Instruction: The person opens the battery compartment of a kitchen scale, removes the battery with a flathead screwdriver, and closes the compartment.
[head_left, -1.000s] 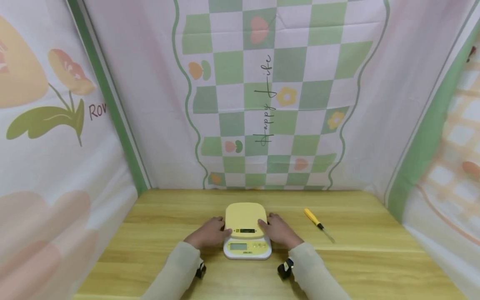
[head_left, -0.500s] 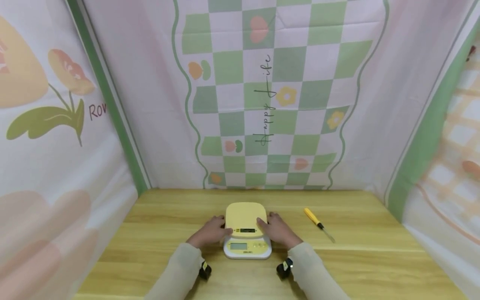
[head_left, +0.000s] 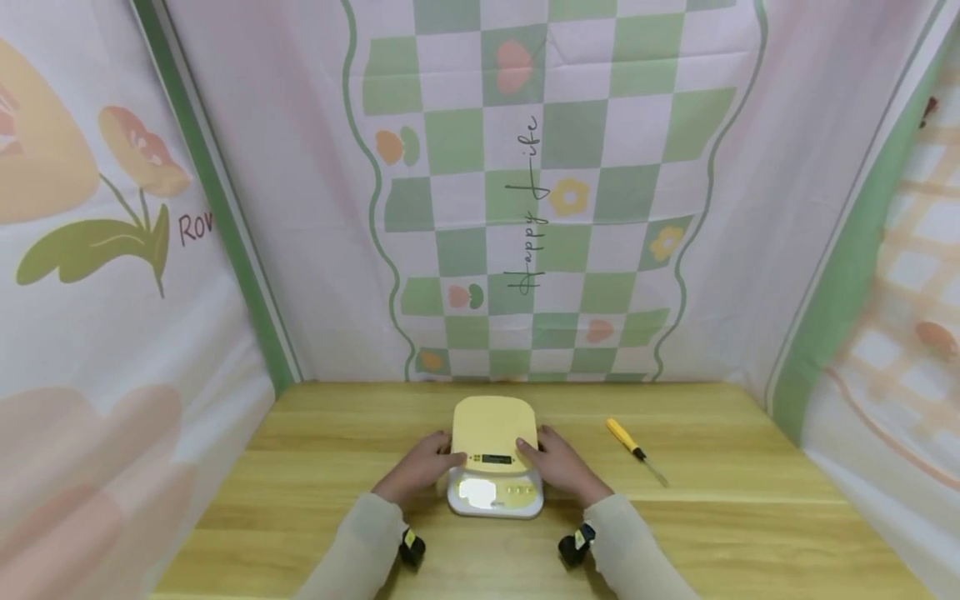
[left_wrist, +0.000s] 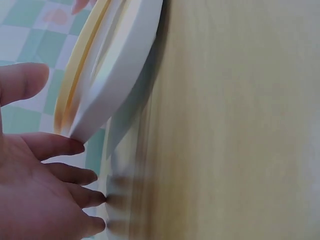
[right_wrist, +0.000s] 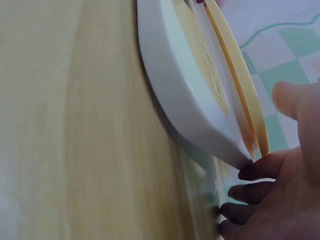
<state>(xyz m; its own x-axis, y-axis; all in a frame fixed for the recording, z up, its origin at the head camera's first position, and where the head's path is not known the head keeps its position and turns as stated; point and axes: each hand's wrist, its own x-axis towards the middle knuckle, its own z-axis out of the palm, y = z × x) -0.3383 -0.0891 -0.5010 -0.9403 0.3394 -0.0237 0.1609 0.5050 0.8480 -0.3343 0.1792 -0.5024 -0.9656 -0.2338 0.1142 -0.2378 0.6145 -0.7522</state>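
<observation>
A yellow and white kitchen scale (head_left: 493,427) stands at the middle of the wooden table, tilted, its far side raised and its front edge down at the wood. My left hand (head_left: 420,467) grips its left side, thumb over the yellow platform. On the opposite side my right hand (head_left: 564,467) holds it the same way. In the left wrist view, the index fingertip (left_wrist: 75,146) sits under the white base, the other fingers spread below. The right wrist view shows the index fingertip (right_wrist: 246,173) likewise at the base's underside. Glare whitens the display (head_left: 477,492).
A screwdriver (head_left: 636,450) with a yellow and black handle lies on the table (head_left: 735,533), right of the scale. Patterned cloth (head_left: 517,192) hangs behind the table and along both sides.
The scale's far side has risen from the table, tipping it toward me, and glare now covers its display. Both hands keep their grip. The screwdriver lies still.
</observation>
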